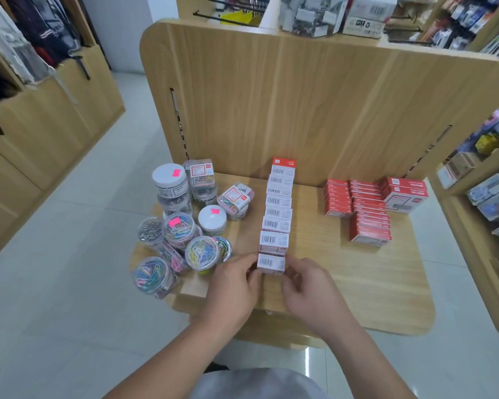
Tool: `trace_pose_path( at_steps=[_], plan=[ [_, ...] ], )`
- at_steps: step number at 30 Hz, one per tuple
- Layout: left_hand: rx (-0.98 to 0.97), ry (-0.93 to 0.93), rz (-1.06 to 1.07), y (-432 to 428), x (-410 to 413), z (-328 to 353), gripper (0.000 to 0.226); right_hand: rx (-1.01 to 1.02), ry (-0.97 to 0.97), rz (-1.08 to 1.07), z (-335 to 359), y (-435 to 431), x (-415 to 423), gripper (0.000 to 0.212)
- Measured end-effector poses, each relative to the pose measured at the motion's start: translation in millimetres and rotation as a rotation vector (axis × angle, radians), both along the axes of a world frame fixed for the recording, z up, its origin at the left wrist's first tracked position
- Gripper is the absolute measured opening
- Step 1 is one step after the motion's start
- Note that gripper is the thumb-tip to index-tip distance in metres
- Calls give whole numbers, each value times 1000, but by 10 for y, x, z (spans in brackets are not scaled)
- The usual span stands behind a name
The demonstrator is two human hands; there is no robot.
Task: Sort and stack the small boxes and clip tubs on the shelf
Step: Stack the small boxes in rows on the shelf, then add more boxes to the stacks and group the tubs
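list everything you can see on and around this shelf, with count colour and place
shelf: one, light wood, centre
row of small boxes: about nine, white barcode faces with red, centre, front to back
nearest box: one, white, front end of row, held by both hands
clip tubs: about a dozen, clear with white lids or coloured clips, shelf left, some stacked
red boxes: several stacks, count unclear, shelf right
side shelves: mixed goods, far right
left hand: one, left of nearest box
right hand: one, right of it

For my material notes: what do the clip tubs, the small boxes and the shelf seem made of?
Clip tubs: clear glossy plastic, probably; coloured clips show through. Small boxes: printed cardboard, apparently; flat faces, barcode labels. Shelf: light wood-grain board, likely laminate; even matte grain.
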State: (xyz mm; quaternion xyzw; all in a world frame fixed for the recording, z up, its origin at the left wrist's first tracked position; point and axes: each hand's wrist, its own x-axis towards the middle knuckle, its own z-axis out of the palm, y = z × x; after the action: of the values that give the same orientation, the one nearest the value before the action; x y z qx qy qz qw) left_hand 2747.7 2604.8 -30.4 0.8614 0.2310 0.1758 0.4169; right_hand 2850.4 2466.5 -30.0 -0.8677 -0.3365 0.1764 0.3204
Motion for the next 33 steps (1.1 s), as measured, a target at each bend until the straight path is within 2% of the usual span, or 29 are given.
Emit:
trace_pose_path(
  at_steps=[3,13,17,22,33],
  plan=[
    [47,49,15,31,95,-29,35,12,-49,-24,-85,61,-46,16],
    [106,143,-55,35,141,-72,40,29,-111,-66,-177,104,-64,14],
    [114,167,-62,73,167,-81,32,6,-122,-65,-91,128,-68,13],
    [168,168,-41,106,129,-68,17,-101,-241,-75,-1,79,-35,15],
    [164,166,-74,116,163,-60,24,-195,-252,-84,134,127,-78,20]
  ],
)
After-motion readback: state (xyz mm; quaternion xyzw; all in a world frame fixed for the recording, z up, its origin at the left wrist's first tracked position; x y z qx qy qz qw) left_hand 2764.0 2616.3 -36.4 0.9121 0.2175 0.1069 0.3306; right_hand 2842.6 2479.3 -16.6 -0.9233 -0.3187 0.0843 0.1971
